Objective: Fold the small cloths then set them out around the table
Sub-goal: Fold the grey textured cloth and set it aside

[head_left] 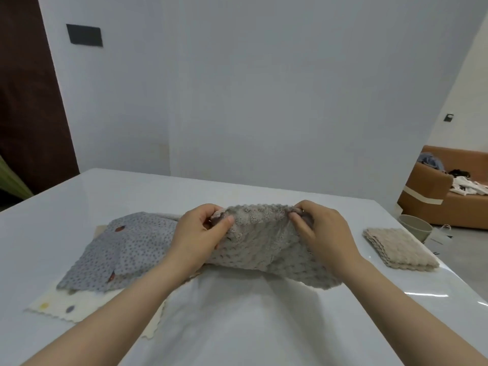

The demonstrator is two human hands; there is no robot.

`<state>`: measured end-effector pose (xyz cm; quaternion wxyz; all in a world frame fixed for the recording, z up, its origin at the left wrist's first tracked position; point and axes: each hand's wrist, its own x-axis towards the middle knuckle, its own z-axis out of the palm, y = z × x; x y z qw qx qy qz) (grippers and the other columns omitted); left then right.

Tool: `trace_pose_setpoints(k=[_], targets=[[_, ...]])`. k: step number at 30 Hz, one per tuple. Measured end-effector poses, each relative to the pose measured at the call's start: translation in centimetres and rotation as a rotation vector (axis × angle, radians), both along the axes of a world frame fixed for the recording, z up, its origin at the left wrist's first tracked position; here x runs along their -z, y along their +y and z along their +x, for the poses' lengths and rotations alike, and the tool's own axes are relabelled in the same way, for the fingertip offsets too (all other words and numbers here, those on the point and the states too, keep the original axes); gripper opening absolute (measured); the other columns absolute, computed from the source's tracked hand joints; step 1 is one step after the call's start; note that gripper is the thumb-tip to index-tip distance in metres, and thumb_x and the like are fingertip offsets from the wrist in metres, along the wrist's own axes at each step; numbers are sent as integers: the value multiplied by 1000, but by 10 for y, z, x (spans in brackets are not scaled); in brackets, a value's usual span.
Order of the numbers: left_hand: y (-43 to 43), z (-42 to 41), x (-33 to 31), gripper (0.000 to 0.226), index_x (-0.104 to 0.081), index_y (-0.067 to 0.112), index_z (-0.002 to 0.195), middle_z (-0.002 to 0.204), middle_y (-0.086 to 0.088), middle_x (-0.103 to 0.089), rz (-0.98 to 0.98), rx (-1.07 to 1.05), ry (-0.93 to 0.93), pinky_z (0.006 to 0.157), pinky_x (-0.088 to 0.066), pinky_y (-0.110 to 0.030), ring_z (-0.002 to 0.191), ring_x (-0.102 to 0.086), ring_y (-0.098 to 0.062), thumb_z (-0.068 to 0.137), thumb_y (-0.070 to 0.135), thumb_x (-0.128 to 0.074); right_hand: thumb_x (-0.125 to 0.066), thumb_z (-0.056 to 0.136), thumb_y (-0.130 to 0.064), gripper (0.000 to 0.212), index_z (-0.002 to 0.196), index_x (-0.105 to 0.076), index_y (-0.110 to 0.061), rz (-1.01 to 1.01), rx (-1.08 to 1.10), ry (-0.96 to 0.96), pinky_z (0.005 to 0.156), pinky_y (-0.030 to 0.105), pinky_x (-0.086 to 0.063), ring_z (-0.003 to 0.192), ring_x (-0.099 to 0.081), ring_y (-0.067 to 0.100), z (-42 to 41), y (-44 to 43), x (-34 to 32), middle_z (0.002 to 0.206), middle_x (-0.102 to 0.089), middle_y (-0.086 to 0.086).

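A bumpy grey cloth (260, 241) is held up above the middle of the white table (224, 326), its lower edge trailing on the surface. My left hand (196, 233) pinches its upper left corner and my right hand (322, 233) pinches its upper right corner. To the left lies a grey dotted cloth (126, 247), spread flat on a cream cloth (66, 305) with coloured spots. A folded beige cloth (398, 249) rests near the table's right edge.
The table's right edge runs diagonally past the folded cloth. Beyond it, on the floor, stand a pale bin (414, 228) and a brown sofa (443, 194) with clothes on it. A white wall rises behind the table.
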<state>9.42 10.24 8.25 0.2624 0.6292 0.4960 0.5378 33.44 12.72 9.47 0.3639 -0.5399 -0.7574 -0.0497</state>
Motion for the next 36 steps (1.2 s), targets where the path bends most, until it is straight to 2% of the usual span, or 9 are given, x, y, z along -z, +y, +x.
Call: trace_pose_setpoints(k=[5, 12, 16, 20, 22, 24, 29, 33, 36], targets=[[-1, 3, -33, 36, -52, -1, 66, 50, -3, -53, 89, -12, -52, 44, -40, -16, 40, -47, -10, 94, 22, -54, -58, 91, -43, 28, 71, -56, -24, 66, 63, 4, 52, 29, -34, 60, -52, 16, 6, -2, -34, 54, -51, -10], [-1, 2, -56, 46, -45, -7, 67, 46, -1, -37, 150, -51, -43, 50, -33, -33, 43, -37, -17, 97, 28, -48, -60, 88, -46, 32, 68, -57, -21, 110, 54, 44, 54, 30, -38, 61, -53, 16, 7, -18, -66, 55, -54, -7], [-11, 0, -65, 48, -48, -9, 73, 56, -10, -37, 212, -108, -21, 52, -32, -33, 52, -37, -19, 98, 32, -46, -63, 87, -45, 35, 63, -56, -20, 124, -25, 102, 53, 30, -36, 55, -50, 15, 6, -32, -79, 51, -51, -5], [-19, -7, -67, 45, -36, 9, 59, 46, 7, -28, 249, -173, 13, 53, -29, -28, 45, -28, -10, 97, 28, -48, -68, 82, -47, 38, 59, -58, -20, 66, -82, 175, 50, 27, -34, 49, -46, 11, 7, -37, -86, 48, -51, -5], [-13, -13, -59, 45, -34, 12, 58, 46, 6, -26, 211, -203, 57, 53, -26, -30, 45, -27, -12, 98, 26, -48, -68, 81, -49, 33, 64, -61, -21, -24, -58, 123, 54, 29, -40, 58, -54, 10, 10, -32, -81, 57, -58, -6], [-6, -21, -44, 45, -33, 12, 57, 48, 0, -29, 162, -240, 128, 54, -24, -30, 47, -29, -16, 98, 26, -47, -69, 82, -46, 24, 71, -66, -25, -125, -19, 54, 60, 31, -44, 67, -58, 13, 14, -26, -68, 67, -63, -6], [1, -35, -2, 47, -37, 14, 54, 48, -3, -40, 39, -238, 347, 52, -30, -29, 47, -41, -19, 96, 32, -47, -73, 82, -37, 17, 79, -71, -20, -238, -2, 103, 55, 21, -37, 63, -53, 7, 18, -20, -29, 70, -62, -6], [-1, -31, 6, 38, -61, 11, 61, 48, -4, -64, -50, -201, 186, 54, -48, -28, 45, -60, -14, 94, 30, -54, -67, 84, -25, 5, 89, -67, -26, -360, -3, 183, 50, 17, -43, 57, -54, 3, 14, -16, -12, 82, -64, -4], [-4, -25, 5, 26, -69, 9, 73, 57, -3, -71, -105, -160, 42, 52, -49, -18, 52, -68, -10, 91, 25, -61, -63, 83, -14, 16, 95, -64, -26, -393, -77, 281, 46, 12, -42, 50, -54, 5, 10, -21, -10, 97, -64, -9]])
